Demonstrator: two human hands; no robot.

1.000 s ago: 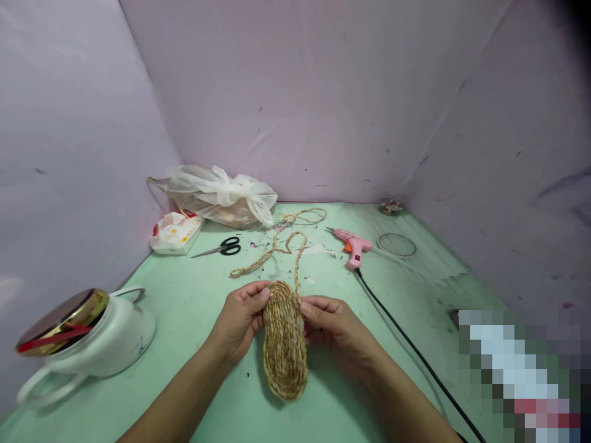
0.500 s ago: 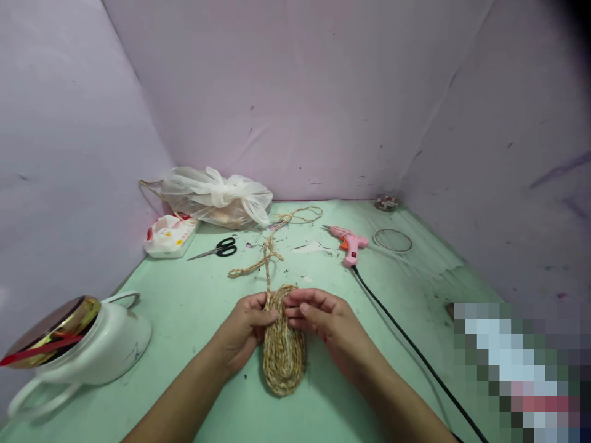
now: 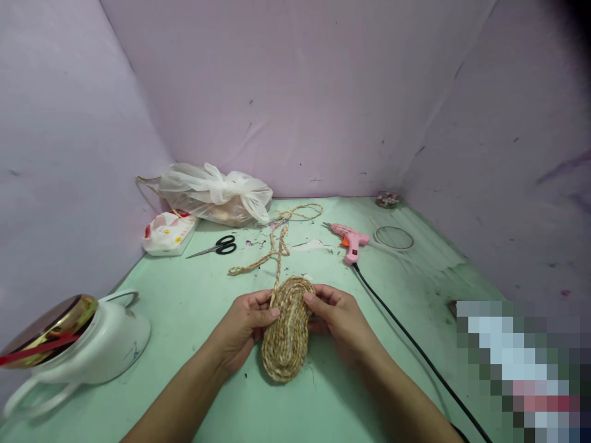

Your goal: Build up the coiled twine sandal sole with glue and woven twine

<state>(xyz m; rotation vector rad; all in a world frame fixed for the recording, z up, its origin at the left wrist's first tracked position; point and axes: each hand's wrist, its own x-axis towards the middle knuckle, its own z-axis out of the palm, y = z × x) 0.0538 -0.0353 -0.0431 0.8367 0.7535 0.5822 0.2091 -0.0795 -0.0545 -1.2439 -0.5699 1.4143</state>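
White pot (image 3: 92, 344), gold lid: far left of the rope mat, lying tilted on the green table (image 3: 194, 295).
White packet (image 3: 168, 232): behind and left of the mat, against the wall.
Tied plastic bag (image 3: 215, 194): behind the mat, just beyond the packet.
Scissors (image 3: 215, 247), black handles: behind and left of the mat, flat on the table.
Left hand (image 3: 242, 329): pinches the mat's left edge, thumb on top, fingers under it.
Rope mat (image 3: 287, 326): oval coil, held between both hands low over the table's near middle.
Loose rope (image 3: 278, 258): runs from the mat's far end back towards the bag, in loops.
Right hand (image 3: 341, 323): pinches the mat's right edge near its far end, thumb on top.
Pink glue gun (image 3: 351, 239): behind and right of the mat; its black cord (image 3: 410, 342) passes right of the mat.
Thin ring (image 3: 394, 237): right of the glue gun, well beyond the mat.
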